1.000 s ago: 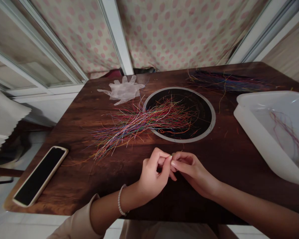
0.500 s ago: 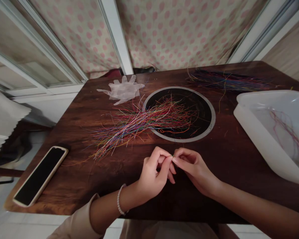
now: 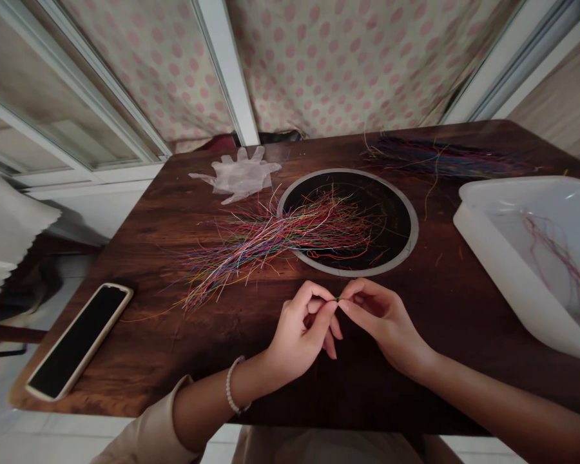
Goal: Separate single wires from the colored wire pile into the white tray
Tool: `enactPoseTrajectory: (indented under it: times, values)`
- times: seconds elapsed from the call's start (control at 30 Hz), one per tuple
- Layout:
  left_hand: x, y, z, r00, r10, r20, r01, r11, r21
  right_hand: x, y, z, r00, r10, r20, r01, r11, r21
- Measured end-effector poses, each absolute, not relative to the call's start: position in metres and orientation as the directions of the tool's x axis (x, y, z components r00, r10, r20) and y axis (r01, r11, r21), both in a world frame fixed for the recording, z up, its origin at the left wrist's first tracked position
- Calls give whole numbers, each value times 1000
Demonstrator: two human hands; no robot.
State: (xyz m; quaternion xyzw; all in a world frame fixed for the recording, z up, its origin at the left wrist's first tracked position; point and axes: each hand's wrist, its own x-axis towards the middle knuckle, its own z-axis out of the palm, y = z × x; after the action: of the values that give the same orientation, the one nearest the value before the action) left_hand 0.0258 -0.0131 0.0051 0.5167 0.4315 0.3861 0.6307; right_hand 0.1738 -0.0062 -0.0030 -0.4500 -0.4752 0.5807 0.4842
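Note:
My left hand point(image 3: 302, 332) and my right hand point(image 3: 384, 322) meet above the near part of the table, thumb and forefinger pinched on each. Between the fingertips shows a tiny bit of green wire point(image 3: 337, 299); the rest of it is hidden by the fingers. Just beyond lies a big loose bundle of thin coloured wires point(image 3: 270, 235), mostly red, pink, yellow and blue. Its right end rests on a round black mat point(image 3: 396, 225) with a grey rim.
A white plastic tub point(image 3: 483, 258) with a few wires inside stands at right. Behind it lies a darker wire bundle point(image 3: 444, 158). A clear plastic glove point(image 3: 236, 175) is at the back left, a phone point(image 3: 80, 341) near the left edge of the wooden table point(image 3: 149, 361).
My right hand has shifted slightly up, and the pinched fingertips have parted a little, so more of the green wire shows between them. Everything else on the table lies as before.

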Motion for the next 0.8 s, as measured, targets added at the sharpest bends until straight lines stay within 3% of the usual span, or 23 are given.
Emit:
enactPoseTrajectory:
  times: [0.47, 0.8]
  values:
    - [25, -9, 7, 286, 941, -182, -66, 209, 976, 185, 4, -8, -218, 972, -91, -241, -144, -960]
    - [20, -2, 8, 413, 873, -259, -186, 359, 915, 190, 9, -5, -229, 973, -34, -133, -66, -989]
